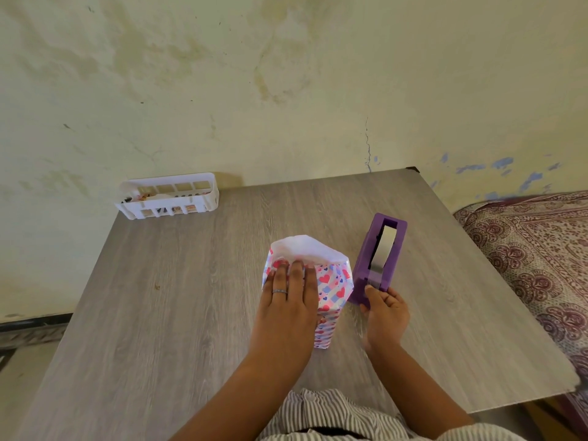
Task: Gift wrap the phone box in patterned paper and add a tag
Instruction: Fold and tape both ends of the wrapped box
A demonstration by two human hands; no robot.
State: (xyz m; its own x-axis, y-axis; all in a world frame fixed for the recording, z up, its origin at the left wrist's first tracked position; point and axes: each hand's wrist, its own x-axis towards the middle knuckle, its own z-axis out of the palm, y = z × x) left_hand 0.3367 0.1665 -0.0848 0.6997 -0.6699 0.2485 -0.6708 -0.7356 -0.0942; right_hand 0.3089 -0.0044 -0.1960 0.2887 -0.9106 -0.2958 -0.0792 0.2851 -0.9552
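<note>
The left hand (pixel 288 292) lies flat with straight fingers on top of the wrapped phone box (pixel 327 297), pressing the heart-patterned paper down near its far end, where a white flap of paper (pixel 310 249) stands unfolded and open. The right hand (pixel 383 308) curls round the near end of the purple tape dispenser (pixel 380 259), thumb and fingers gripping the base just beside the box on its right; whether a strip is already pinched cannot be told. The box sits near the middle of the grey wood-grain tabletop (pixel 191 313). To do this step well, the pressing hand should probably hold the seam taut while the other draws a short strip and tears it cleanly, since a slack flap would likely wrinkle. A white slotted basket (pixel 168 195) stands at the far left edge, well apart, and a patterned bedspread (pixel 541 249) lies to the right.
</note>
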